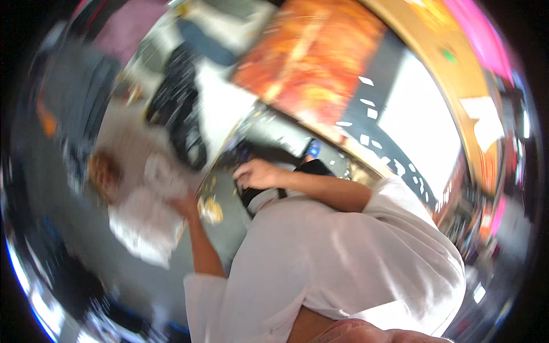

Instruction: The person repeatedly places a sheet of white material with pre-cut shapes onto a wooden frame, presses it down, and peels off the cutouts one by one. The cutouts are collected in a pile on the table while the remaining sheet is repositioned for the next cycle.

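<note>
Left fingers: your left hand (183, 204) looks closed on the edge of a crumpled white cloth (146, 223). The motion blur is heavy, so that grip is my reading and not a sharp sight.
Why held so: the cloth hangs and bunches away from the fingers toward your left, as it would if pinched at one side instead of carried from below.
Right fingers: your right hand (258, 172) sits knuckles up with the fingers curled down onto a dark object (311, 167). You can't tell whether they clamp it or only rest on it.
Why placed so: the arm reaches across your chest, and the hand seems to press down as if steadying that dark object on the bench (229, 237).
Between the hands: a small yellow crumbly lump (211, 210) lies on the bench, just beside the left hand and apart from the right.
Further out: a small blue object (313, 148) sits just beyond the right hand.
Background: a large orange picture panel (311, 57) fills the far side, tilted by the lens.
Left edge: a brownish blur (103, 171) beside the cloth is too smeared to name.
</note>
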A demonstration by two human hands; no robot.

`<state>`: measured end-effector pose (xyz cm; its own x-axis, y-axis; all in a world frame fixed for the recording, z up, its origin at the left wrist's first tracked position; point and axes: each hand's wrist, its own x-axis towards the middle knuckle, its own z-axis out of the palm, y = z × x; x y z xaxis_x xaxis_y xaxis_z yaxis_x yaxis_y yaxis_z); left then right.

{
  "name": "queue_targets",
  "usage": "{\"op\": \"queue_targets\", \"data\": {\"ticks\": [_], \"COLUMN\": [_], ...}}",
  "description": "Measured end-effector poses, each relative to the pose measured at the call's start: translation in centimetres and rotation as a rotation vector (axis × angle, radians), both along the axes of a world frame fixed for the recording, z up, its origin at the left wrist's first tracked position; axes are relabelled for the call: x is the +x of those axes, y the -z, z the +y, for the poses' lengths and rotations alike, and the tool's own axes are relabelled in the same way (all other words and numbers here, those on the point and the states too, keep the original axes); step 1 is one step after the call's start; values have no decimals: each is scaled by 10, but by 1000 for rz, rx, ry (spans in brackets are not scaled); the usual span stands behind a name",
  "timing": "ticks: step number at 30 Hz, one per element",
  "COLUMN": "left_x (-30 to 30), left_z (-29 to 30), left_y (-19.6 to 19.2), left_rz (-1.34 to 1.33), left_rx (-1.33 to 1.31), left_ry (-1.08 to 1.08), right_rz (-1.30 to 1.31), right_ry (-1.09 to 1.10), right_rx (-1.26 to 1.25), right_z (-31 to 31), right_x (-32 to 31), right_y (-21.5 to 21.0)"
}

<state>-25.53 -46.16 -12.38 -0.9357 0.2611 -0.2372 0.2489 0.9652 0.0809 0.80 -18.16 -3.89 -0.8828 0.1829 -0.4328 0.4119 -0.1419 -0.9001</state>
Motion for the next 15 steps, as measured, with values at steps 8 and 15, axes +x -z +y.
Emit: {"op": "queue_targets", "data": {"ticks": [8,15], "left_x": [165,402], "left_z": [103,393], "left_y": [-75,-116], "left_rz": [109,-297], "left_rx": [22,677], "left_ry": [299,1125], "right_rz": [109,71], "right_ry": [501,1113], "right_rx": [-273,-98], "right_z": [90,137], "right_x": [255,512], "right_y": [-57,-29]}}
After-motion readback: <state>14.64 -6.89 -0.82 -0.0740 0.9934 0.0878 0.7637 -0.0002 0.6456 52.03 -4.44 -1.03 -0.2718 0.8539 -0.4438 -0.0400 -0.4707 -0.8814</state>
